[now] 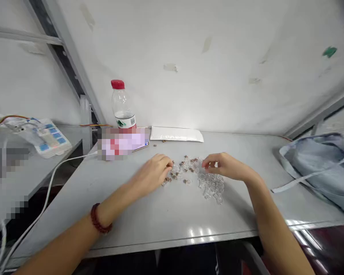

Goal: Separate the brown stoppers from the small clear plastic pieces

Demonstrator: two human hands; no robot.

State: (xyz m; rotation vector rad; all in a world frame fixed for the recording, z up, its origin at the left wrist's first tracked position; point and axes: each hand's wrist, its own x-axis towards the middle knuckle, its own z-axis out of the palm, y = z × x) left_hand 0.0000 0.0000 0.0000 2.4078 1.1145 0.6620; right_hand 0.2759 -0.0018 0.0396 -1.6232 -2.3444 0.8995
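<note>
Picking at beads (189, 166): left hand (153, 173), right hand (225, 166) fingertips pinching, maybe one each; tiny pieces rolling off table (166, 217) if nudged.

Looks like a small assembly/sorting workstation in a workshop or factory, not a home. Plain grey bench (166, 214) w/ bare white partition behind, metal frame struts (71, 57) at the sides, a 2nd bench to the left w/ wires & a bagged part (46, 137). Tiny clear and brown parts (200, 175) lie loose on the benchtop. Personal stuff: water bottle (122, 105), cloth bag (323, 168).
</note>
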